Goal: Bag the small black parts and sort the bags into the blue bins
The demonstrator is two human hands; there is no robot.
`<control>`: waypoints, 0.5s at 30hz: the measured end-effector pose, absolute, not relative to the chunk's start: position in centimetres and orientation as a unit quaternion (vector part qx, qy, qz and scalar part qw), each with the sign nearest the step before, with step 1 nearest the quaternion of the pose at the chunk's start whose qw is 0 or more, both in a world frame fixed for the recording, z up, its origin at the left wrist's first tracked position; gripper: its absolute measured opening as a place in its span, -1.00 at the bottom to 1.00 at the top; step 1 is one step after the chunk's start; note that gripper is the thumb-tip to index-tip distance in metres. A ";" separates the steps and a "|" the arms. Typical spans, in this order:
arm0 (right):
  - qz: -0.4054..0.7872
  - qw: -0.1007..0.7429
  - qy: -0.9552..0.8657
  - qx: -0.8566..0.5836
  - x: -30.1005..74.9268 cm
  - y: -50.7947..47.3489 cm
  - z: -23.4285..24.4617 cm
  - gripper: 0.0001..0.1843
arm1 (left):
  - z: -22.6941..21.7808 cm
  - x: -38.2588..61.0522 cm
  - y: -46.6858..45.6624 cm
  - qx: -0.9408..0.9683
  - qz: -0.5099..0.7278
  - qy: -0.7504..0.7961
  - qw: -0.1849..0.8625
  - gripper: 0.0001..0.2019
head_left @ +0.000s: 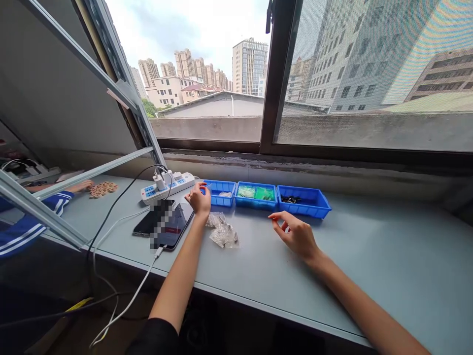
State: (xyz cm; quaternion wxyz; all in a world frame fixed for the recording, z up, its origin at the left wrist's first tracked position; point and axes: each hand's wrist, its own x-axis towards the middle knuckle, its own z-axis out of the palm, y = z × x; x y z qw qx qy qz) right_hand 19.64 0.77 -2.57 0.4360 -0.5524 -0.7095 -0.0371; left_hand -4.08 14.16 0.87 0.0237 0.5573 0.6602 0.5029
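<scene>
My left hand [198,199] is raised at the front corner of the left blue tray [220,193], fingers curled together in a pinch; what they hold is too small to name. My right hand [294,232] rests on the grey table, fingers bent and apart, holding nothing, just in front of the middle blue tray [256,196]. Small clear bags with metal parts [223,232] lie between my hands. The right blue tray [303,201] holds dark small parts.
Two phones [165,224] lie left of my left hand, a white cable running off the table edge. A white power strip [167,187] sits behind them. Another person's arm in a blue striped sleeve [48,202] rests far left beside wooden pieces [102,188]. A window is ahead.
</scene>
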 end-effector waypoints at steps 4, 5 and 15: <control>-0.036 0.433 -0.712 -0.551 19.7 0.8 -2.6 -0.76 | 1.1 -4.1 14.3 0.567 0.522 0.636 0.037 -0.87; -0.037 0.433 -0.712 -0.552 19.7 0.8 -2.6 -0.76 | 1.1 -4.2 14.4 0.570 0.523 0.633 0.037 -0.87; -0.034 0.430 -0.709 -0.558 19.8 0.8 -2.7 -0.76 | 0.7 -4.4 14.8 0.587 0.511 0.627 0.040 -0.79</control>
